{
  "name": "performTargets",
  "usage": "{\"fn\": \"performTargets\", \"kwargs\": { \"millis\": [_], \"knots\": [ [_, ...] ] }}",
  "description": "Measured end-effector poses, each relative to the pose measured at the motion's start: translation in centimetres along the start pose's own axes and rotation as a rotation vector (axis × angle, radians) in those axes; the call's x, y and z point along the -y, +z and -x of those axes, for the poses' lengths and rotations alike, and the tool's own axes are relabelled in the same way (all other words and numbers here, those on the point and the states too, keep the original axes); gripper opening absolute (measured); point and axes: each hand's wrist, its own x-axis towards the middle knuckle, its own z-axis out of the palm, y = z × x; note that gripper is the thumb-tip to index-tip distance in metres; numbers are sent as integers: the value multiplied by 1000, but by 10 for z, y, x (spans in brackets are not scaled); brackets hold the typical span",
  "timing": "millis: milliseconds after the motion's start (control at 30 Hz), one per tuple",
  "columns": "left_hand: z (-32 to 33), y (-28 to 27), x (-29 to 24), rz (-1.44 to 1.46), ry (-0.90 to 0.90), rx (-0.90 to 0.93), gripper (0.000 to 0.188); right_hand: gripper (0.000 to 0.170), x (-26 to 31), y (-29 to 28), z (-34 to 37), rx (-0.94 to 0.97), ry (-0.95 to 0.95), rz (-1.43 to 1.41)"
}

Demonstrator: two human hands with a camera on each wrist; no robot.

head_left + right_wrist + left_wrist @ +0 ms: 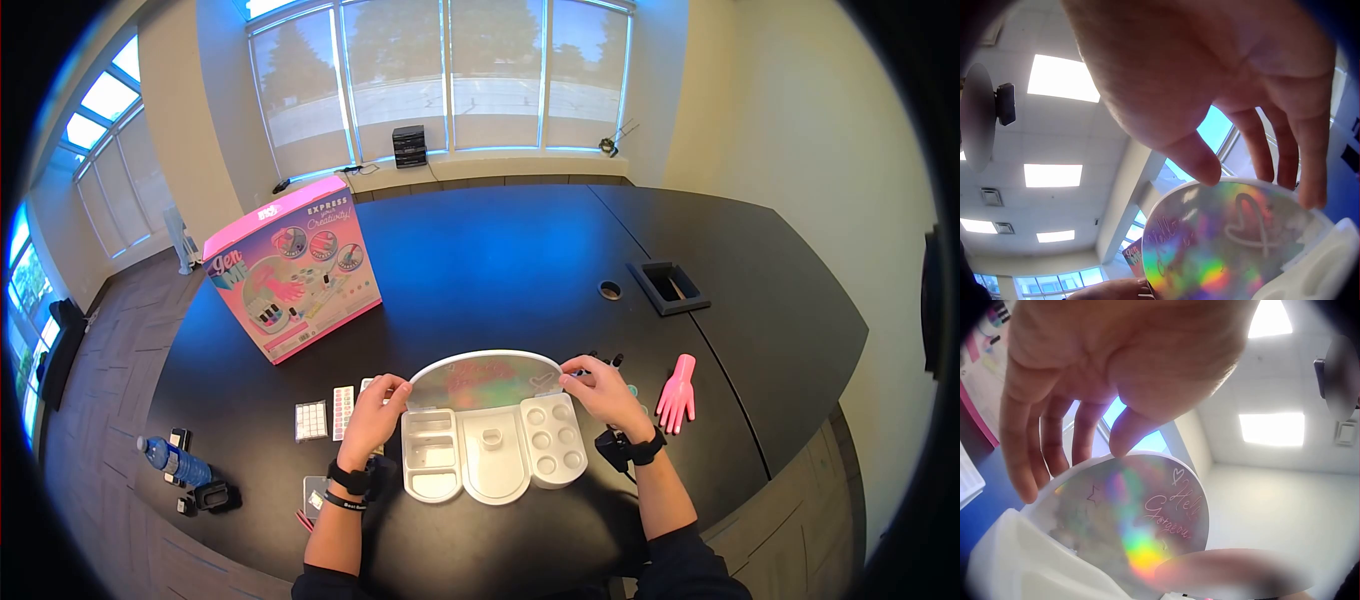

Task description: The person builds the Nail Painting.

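Read "Hello Gorgeous" on a curved mirror panel, "Gen ME" and "EXPRESS your Creativity!" on a pink toy box.
Ran in looping script across the mirror panel, near an outlined heart and star, with closing letters hard to make out. Stood at the toy box's upper left, "Gen ME"; at upper right, above round pictures, "EXPRESS your Creativity!" Proved too small to read: white logo on the toy box's top, white lettering on a black wristband.
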Motion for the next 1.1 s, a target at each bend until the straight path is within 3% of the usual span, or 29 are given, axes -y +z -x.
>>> {"fn": "performTargets", "kwargs": {
  "millis": [767,900,1100],
  "knots": [
    [-1,-8,4,-123,-40,93,33,28,-13,0,-6,16,20,71],
    [5,-7,-14,-155,66,14,28,27,-3,-5,-5,-53,-51,77],
    [28,0,-60,-206,252,-132,24,28,17,-21,-3,-111,40,46]
  ]
}}
